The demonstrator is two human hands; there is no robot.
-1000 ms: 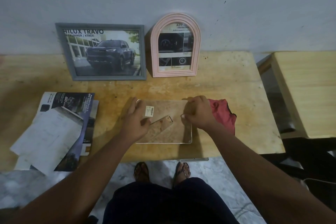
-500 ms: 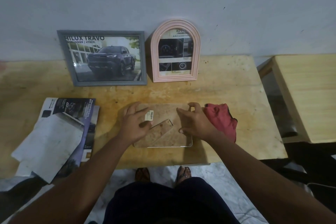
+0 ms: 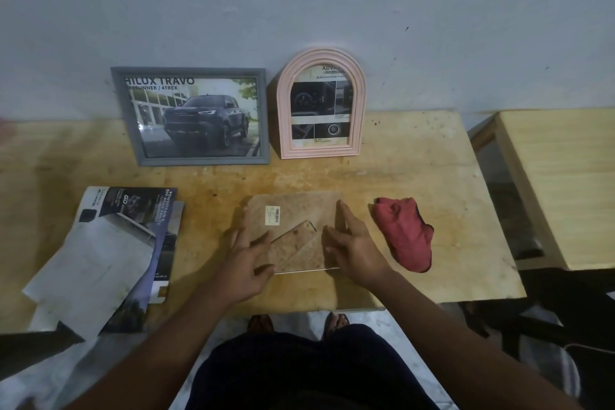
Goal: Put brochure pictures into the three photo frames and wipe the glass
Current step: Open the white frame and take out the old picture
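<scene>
Both hands (image 3: 246, 263) (image 3: 356, 250) flat on a clear face-down frame (image 3: 296, 230).

Worn, stained matt wooden table (image 3: 416, 203); glossy paper brochures (image 3: 109, 243); soft crumpled red cloth (image 3: 404, 233); clear glossy acrylic frame (image 3: 293, 226); smooth pink arched frame (image 3: 320, 103).

Single head-worn view, looking steeply down, near the table (image 3: 416, 196), dim.

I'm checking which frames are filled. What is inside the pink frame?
The pink frame holds a brochure page with dark car-interior photos and small text. Its arched rim covers the page's edges; the text is too small to read.
</scene>
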